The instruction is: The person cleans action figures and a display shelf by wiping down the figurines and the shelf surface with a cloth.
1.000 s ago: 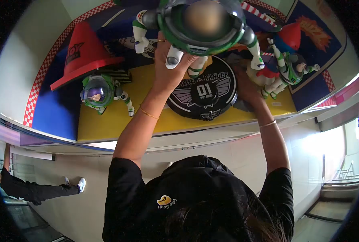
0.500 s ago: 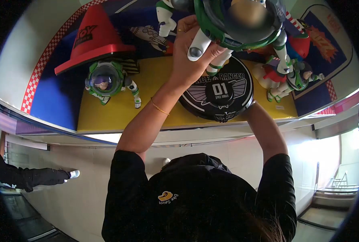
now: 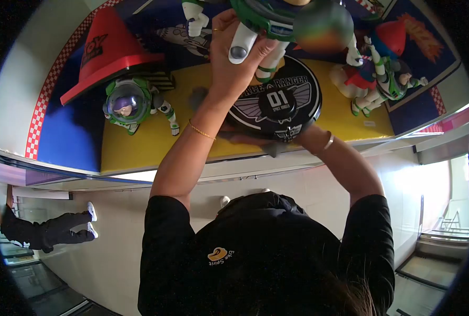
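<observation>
My left hand (image 3: 234, 58) is wrapped round a leg of a large green-and-white toy astronaut figure (image 3: 261, 18), whose upper part is cut off by the frame edge. Below the figure is a round black base (image 3: 276, 102) printed "Space Ranger 01". The base seems raised at its front. My right hand (image 3: 305, 138) reaches beneath the base's front edge, its fingers partly hidden and blurred. A dark grey cloth (image 3: 271, 149) shows below those fingers, seemingly in their grip.
On the yellow shelf (image 3: 145, 155), a smaller astronaut figure (image 3: 126, 105) stands left, before a red cone (image 3: 108, 52). Another astronaut figure (image 3: 390, 84) stands right, close to a red-and-blue toy (image 3: 390, 42). A person in dark clothes (image 3: 45, 229) is on the floor at left.
The view has shifted slightly. My right hand has come further into sight under the base's front edge, and grey cloth now shows there. My left hand keeps its hold on the figure's leg.
</observation>
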### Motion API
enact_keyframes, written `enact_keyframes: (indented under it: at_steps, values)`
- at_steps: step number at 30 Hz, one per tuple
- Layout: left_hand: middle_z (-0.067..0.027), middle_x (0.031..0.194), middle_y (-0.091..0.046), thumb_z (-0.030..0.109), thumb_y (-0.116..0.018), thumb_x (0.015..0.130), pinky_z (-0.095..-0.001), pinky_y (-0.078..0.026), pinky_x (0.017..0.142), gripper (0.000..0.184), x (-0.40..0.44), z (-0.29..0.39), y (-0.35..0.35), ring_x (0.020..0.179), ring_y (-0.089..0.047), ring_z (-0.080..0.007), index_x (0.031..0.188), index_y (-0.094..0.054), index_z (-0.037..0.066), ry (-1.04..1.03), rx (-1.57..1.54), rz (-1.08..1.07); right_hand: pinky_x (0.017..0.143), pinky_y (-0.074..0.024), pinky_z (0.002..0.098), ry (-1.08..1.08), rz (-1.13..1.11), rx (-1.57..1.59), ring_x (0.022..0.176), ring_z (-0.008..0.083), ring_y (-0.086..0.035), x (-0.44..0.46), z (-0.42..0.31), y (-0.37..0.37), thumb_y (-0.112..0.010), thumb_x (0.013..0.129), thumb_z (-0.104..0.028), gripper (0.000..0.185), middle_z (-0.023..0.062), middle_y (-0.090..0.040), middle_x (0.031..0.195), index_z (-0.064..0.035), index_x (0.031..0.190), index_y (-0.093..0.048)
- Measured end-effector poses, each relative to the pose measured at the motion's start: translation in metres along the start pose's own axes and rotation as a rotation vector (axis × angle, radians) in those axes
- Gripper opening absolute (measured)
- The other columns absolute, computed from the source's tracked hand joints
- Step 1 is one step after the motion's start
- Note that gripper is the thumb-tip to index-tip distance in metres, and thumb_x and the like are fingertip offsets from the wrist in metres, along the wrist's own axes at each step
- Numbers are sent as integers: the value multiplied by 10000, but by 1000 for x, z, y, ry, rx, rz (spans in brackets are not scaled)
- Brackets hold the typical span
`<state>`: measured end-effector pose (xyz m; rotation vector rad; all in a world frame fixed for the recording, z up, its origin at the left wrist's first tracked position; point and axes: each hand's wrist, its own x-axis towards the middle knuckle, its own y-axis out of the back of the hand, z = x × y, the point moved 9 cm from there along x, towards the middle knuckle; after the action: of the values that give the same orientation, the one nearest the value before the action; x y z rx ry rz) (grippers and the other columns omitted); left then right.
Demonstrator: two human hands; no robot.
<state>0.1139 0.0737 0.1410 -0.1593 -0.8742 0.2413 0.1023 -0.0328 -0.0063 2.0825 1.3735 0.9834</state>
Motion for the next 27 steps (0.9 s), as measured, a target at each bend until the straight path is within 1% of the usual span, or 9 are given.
enact_keyframes:
  at_steps: [2,5,7,8,14,15,18,23,27]
  values:
    - [-58,1041,-686,98,-723,838,-271,-527,761,301,-1,-6,6,878,-651,-142,1118,-616,74,-43,-151,52,1035,-410,367,17,-19,52,1176,252,-533,-11,0,1,-554,908,-400,526,66,-540,1338,-172,1373,-461]
    - [-57,1039,-685,104,-723,839,-276,-527,763,302,-3,-11,7,882,-652,-146,1120,-616,76,-49,-68,36,1040,-408,361,43,-40,99,1179,244,-533,-28,-22,17,-557,908,-415,530,57,-542,1338,-182,1375,-462]
    - [-55,1037,-685,110,-722,840,-280,-526,766,302,-3,-13,7,886,-652,-150,1122,-616,79,-58,12,18,1030,-404,390,-226,-586,-659,1267,240,-480,-51,-24,12,-574,892,-404,507,56,-522,1373,-171,1338,-512]
    - [-54,1036,-685,113,-722,841,-282,-526,767,302,-3,-13,6,888,-652,-152,1123,-617,80,-61,50,7,1030,-404,390,-229,-582,-658,1267,240,-480,-53,-25,9,-574,892,-404,507,56,-522,1373,-171,1338,-512]
    - [-50,1030,-683,130,-721,845,-296,-525,774,304,-4,-18,3,900,-654,-164,1128,-618,87,-90,268,-64,988,-418,414,140,-21,-720,1213,235,-529,-35,-85,13,-629,811,-327,562,29,-573,1310,-211,1348,-511]
    - [-49,1029,-682,133,-721,846,-298,-524,775,305,-4,-18,2,902,-654,-166,1129,-618,88,-96,308,-80,1022,-403,446,134,-32,-691,1251,228,-488,-28,-90,4,-615,839,-337,567,50,-531,1341,-232,1376,-463]
    - [-47,1027,-682,139,-720,848,-302,-524,777,305,-3,-18,-4,906,-654,-170,1131,-618,90,-112,387,-122,1029,-384,456,189,16,-582,1277,226,-449,-3,-101,-32,-633,806,-305,568,53,-528,1315,-146,1330,-482]
    - [-56,1049,-614,193,-746,754,-343,-336,926,295,-4,-31,-5,1080,-409,-215,1013,-679,70,49,252,-88,1007,-384,422,137,54,-567,1218,214,-486,27,-107,-62,-644,775,-228,401,46,-562,1247,-87,1146,-581]
    - [-72,1048,-604,187,-723,762,-347,-333,917,277,-4,-31,-10,1065,-406,-220,1008,-675,69,-117,387,-161,1003,-373,408,202,176,-625,1127,226,-522,24,-110,-62,-597,815,-219,272,67,-586,1148,-75,1046,-593]
